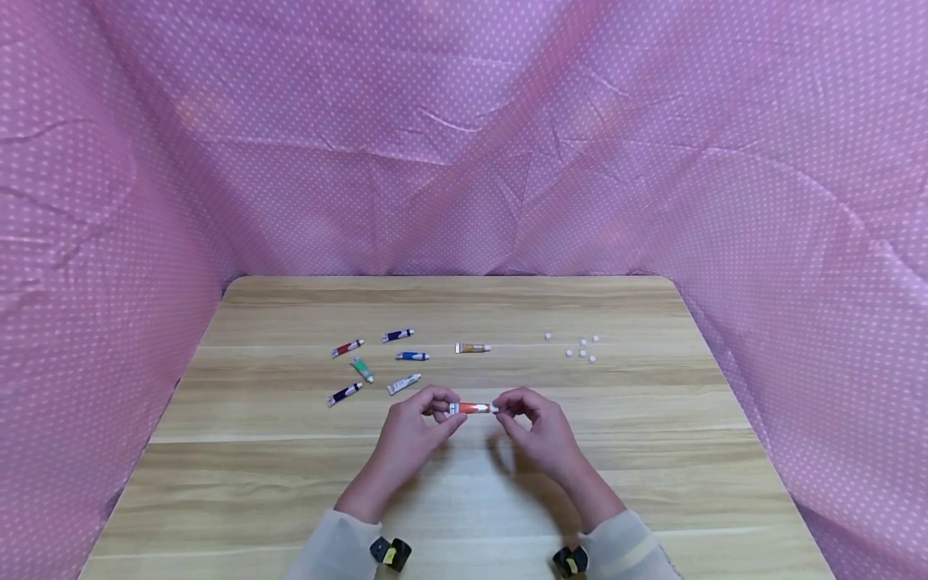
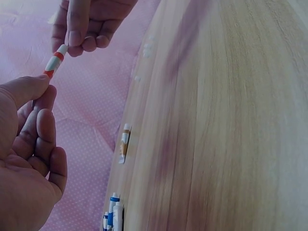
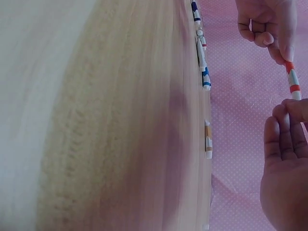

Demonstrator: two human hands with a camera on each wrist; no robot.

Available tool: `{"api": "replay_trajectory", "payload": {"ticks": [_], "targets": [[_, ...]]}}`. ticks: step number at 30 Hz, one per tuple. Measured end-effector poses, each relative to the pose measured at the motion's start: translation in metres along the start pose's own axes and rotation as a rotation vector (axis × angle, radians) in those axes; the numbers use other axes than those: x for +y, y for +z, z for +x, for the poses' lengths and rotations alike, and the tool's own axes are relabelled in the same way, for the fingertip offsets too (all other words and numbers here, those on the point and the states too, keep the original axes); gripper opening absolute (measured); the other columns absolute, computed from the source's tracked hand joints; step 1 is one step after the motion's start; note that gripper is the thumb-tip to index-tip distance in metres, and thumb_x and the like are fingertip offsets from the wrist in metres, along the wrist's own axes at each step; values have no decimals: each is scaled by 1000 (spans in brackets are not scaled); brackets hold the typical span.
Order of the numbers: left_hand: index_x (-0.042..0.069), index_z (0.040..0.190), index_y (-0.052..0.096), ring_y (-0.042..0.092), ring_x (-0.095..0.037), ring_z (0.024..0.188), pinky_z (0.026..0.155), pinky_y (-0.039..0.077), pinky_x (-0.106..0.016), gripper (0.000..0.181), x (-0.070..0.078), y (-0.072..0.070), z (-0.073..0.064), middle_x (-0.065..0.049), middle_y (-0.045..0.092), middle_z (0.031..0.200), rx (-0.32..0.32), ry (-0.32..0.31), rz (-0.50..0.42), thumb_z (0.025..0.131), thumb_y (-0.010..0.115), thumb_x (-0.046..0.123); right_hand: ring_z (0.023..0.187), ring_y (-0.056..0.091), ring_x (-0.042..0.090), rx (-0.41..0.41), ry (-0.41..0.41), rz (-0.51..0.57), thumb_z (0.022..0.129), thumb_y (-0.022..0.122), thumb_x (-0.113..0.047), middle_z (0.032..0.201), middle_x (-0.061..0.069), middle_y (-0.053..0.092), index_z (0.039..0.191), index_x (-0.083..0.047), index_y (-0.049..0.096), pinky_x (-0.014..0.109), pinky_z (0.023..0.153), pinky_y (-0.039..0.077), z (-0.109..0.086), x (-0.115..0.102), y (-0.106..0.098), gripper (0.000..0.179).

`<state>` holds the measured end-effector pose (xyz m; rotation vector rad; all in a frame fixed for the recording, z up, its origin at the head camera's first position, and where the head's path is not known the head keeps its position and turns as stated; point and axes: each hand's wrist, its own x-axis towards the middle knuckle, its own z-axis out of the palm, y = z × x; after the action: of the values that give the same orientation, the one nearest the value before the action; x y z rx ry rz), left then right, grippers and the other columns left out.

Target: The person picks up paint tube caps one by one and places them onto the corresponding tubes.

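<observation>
Above the front half of the table, my left hand (image 1: pixel 416 431) pinches a small orange paint tube (image 1: pixel 474 408) by its flat crimped end, between thumb and fingers. The tube lies level, its nozzle end toward the right. At that end the thumb and fingertip of my right hand (image 1: pixel 540 431) pinch the small white cap (image 1: pixel 495 408). In the left wrist view, the white cap (image 2: pixel 63 48) tops the tube's orange and white body. From the right wrist, the orange-banded tube (image 3: pixel 293 82) spans both hands, its cap end partly hidden by my right fingers.
An ochre paint tube (image 1: pixel 473 348) lies alone mid-table. Left of it are several more tubes: a red one (image 1: pixel 347 348), a green one (image 1: pixel 362 370), a white one (image 1: pixel 403 384), a blue one (image 1: pixel 412 356) and dark ones. Several loose white caps (image 1: pixel 582 354) lie at the right.
</observation>
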<state>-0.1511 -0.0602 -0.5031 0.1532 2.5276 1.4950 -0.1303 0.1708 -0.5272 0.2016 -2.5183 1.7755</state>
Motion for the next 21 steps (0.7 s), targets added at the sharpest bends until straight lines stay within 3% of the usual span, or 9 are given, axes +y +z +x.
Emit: {"api": "replay_trajectory", "payload": {"ticks": [9,18,21], "targets": [[28,114,75,65,-14,93,75,54,-24,21,1,-3,2,9,74,99,-9,9,2,96,86,27,93,68,7,22,8,21,98,78,-3,102,8,77,108,-11,78,26,93,58,3,0,2,13],[28,112,75,65,-13,92,76,51,-24,21,1,-5,5,11,75,96,-14,19,-8,94,87,27,85,65,6,42,67,49,102,75,-10,96,13,77,104,-6,77,21,80,56,5,-3,7,5],[27,114,76,65,-14,93,76,52,-24,23,2,-5,6,10,75,98,-25,15,-15,94,87,27,81,63,7,43,123,87,104,72,-9,92,14,75,101,-3,75,20,74,53,6,-4,9,8]]}}
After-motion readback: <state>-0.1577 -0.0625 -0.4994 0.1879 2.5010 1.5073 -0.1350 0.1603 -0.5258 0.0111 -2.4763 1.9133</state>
